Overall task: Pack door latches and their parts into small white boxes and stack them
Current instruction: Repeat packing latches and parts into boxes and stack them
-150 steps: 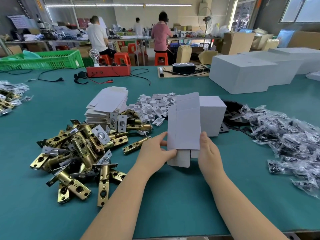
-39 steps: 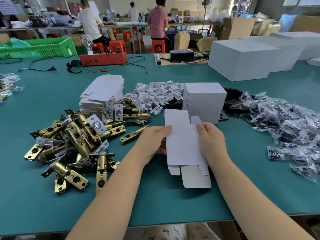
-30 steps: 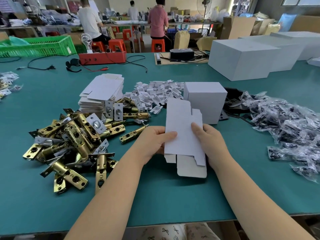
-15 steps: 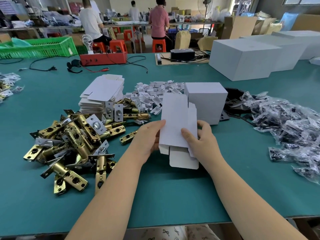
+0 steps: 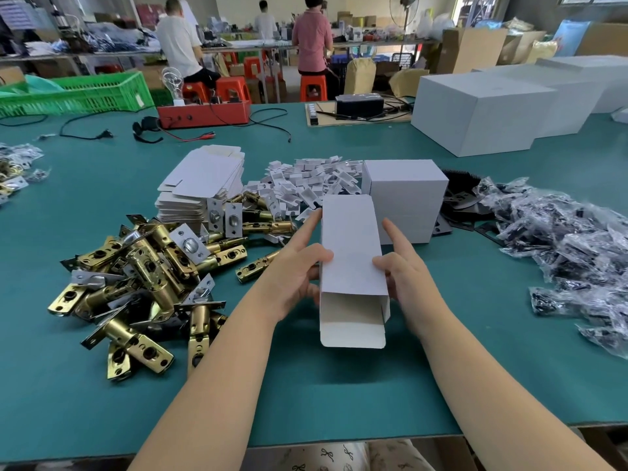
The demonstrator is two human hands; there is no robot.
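A small white box point(image 5: 350, 253) is formed into a tube, its near end open with the flap hanging toward me. My left hand point(image 5: 299, 266) holds its left side, thumb on top and index finger stretched along the edge. My right hand point(image 5: 401, 266) holds its right side the same way. A heap of brass door latches point(image 5: 146, 273) lies to the left. A stack of flat white box blanks point(image 5: 204, 185) sits behind the latches. White folded card inserts point(image 5: 306, 185) are piled in the middle. Bagged black parts point(image 5: 571, 246) spread on the right.
A closed white box point(image 5: 407, 198) stands just behind the held box, with black plates point(image 5: 458, 198) beside it. Large white cartons point(image 5: 482, 110) sit at the far right, a red tester box point(image 5: 204, 113) and a green crate point(image 5: 74, 93) at the back. People work at far tables.
The flat blank has been opened up into a rectangular tube. Both hands shifted from its lower part to its sides, index fingers now stretched forward.
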